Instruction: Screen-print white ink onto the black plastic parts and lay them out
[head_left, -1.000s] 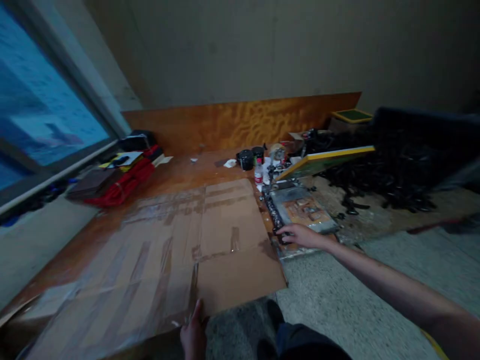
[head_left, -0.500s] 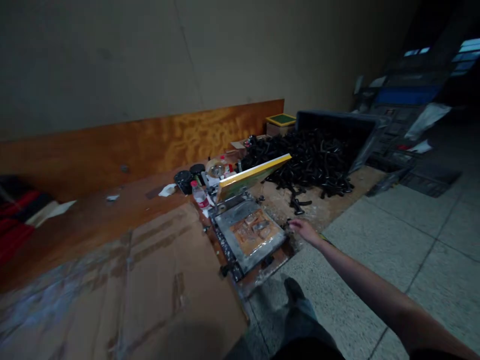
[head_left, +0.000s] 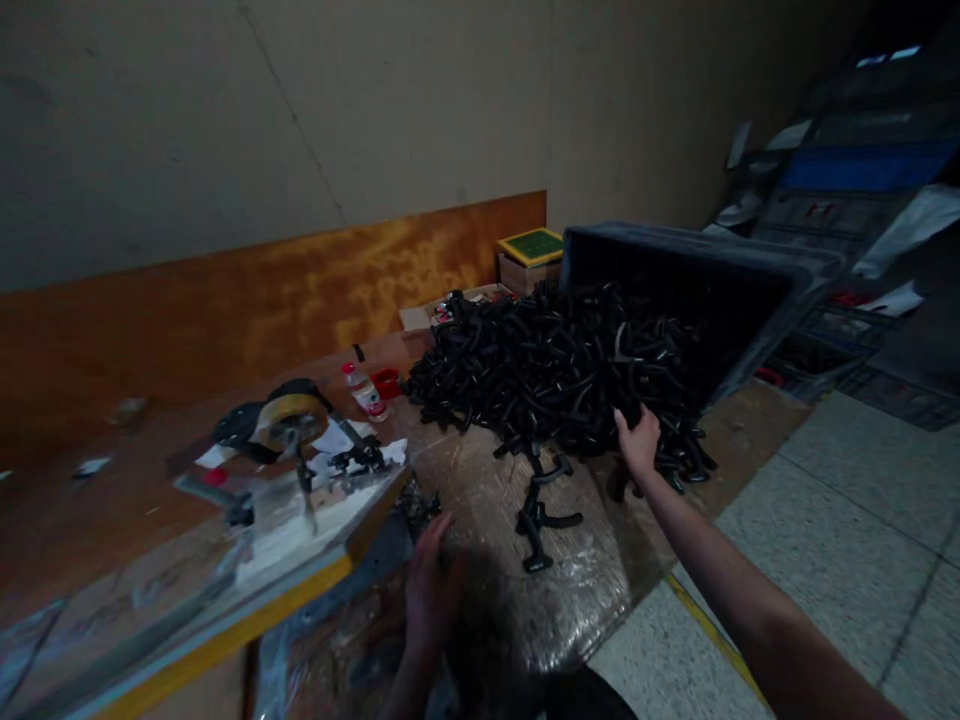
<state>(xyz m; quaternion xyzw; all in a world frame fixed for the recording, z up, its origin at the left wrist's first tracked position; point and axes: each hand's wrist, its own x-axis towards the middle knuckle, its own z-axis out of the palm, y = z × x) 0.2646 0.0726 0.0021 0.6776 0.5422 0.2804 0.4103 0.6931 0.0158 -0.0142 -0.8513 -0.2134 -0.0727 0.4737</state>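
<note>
My right hand [head_left: 639,440] is at the front of a large heap of shiny black curved parts [head_left: 525,370], its thumb and fingers closed about one of them. The heap partly hides the fingertips. Lower down, my left hand [head_left: 431,590] is blurred, its fingers stretched upward and the thumb apart, with nothing visible in it. Beside it, the yellow-edged screen frame [head_left: 315,590] stands raised and tilted over the dark printing base [head_left: 375,570]. Several loose black parts [head_left: 536,520] lie between my hands on the plastic-covered board.
A large dark bin [head_left: 690,240] lies on its side behind the heap. A green-and-yellow framed screen [head_left: 532,245] rests on a box. A plastic bottle [head_left: 365,392], a red ring-shaped item [head_left: 386,383] and a tape roll [head_left: 289,420] are to the left. Stacked crates [head_left: 862,210] stand at right.
The view has moved closer to the heap and turned right. My right hand has gone from beside the printing base to the black parts. My left hand has come into view.
</note>
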